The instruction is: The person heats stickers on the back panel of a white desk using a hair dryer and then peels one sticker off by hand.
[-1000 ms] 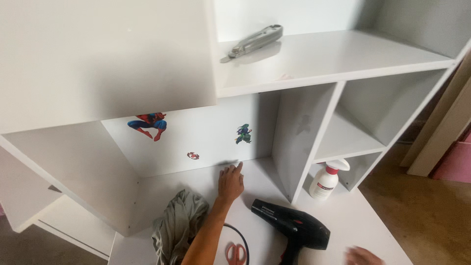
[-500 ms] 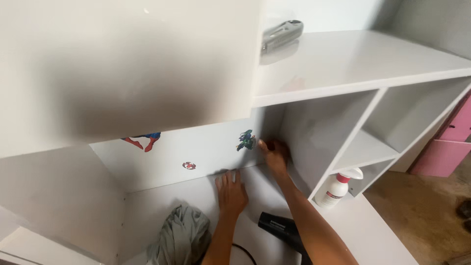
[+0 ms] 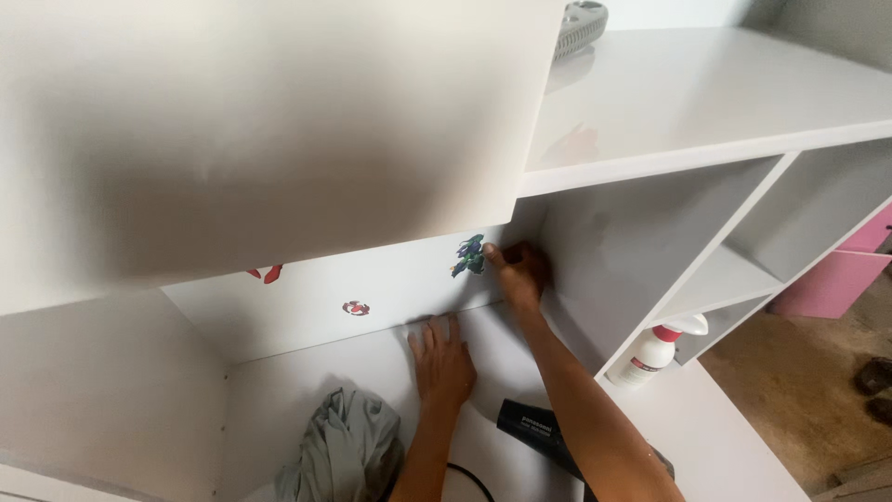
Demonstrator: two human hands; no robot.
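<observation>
Green-and-purple sticker (image 3: 469, 255) looks thin and tearable, likely lifted at its edge; right hand (image 3: 520, 272) fingertips pinch there. Left hand (image 3: 443, 358) lies flat, fingers spread, on white panel (image 3: 307, 353).

Grey rag (image 3: 342, 451), white spray bottle (image 3: 654, 351)

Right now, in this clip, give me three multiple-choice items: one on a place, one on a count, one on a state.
1. Where does the white spray bottle with the red collar stand?
A. in the low side cubby
B. on the top shelf
C. on the floor

2. How many stickers show on the white back panel?
A. one
B. three
C. five

3. How is the left hand?
A. in a fist
B. holding the grey crumpled cloth
C. flat on the white desk surface

Answers: 1 A, it stands under the small shelf on the right. 2 B, red, round and green ones show. 3 C, its fingers lie spread, while the right hand touches the green sticker.
</observation>
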